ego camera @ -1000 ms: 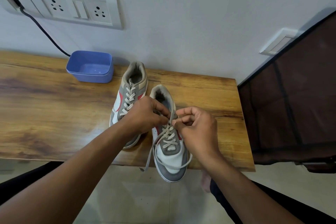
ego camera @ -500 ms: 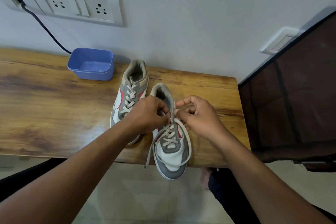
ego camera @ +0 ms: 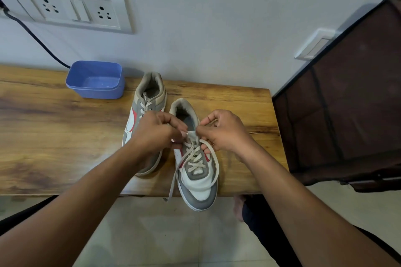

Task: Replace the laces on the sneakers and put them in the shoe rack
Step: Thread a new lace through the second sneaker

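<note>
Lace (ego camera: 196,159) | left hand (ego camera: 155,134) pinches it | right hand (ego camera: 225,131) pinches it

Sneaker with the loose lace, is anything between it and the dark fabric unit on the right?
Nothing visible does. Only wooden tabletop lies between the grey and white sneaker and the dark brown fabric-covered unit. The left hand and right hand pinch its lace. Whether the unit's front is open cannot be told.

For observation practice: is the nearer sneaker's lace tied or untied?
Untied: left hand and right hand pinch the lace; one end hangs past the table edge.
</note>
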Action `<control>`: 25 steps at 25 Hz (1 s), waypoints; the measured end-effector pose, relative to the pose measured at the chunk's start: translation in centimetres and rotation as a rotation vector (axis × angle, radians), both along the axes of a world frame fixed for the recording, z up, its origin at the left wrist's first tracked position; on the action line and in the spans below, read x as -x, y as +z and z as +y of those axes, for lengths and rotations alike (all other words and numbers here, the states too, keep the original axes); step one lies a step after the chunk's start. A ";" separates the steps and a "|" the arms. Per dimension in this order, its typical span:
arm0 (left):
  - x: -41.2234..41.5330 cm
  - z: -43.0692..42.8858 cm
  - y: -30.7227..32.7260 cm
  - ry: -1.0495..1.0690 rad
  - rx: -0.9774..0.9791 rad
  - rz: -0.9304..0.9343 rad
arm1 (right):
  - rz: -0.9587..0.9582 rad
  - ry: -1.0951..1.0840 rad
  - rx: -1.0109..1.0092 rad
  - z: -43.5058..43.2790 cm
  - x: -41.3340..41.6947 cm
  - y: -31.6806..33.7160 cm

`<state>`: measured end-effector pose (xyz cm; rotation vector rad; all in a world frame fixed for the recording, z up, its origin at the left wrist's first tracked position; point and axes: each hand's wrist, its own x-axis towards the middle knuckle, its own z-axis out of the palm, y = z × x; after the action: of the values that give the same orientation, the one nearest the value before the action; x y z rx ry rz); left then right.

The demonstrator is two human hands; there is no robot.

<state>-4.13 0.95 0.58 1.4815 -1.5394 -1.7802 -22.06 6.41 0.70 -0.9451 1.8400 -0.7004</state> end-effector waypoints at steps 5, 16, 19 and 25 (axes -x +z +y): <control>-1.8 -1.1 1.0 -0.077 -0.075 0.009 | 0.023 -0.001 -0.010 -0.2 -0.1 -0.1; -0.4 -0.1 0.3 -0.117 0.073 -0.014 | 0.140 0.028 0.037 -0.7 -0.1 -1.4; -0.5 0.4 0.0 -0.229 0.245 -0.081 | 0.069 0.013 0.025 -0.6 -0.1 -1.1; -0.4 0.5 -0.4 -0.072 0.361 -0.087 | 0.056 -0.024 0.026 -0.6 -0.1 -1.0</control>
<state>-3.70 1.48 0.18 1.3537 -1.8614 -1.3925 -22.01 5.80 -0.31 -0.9696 1.8978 -0.7212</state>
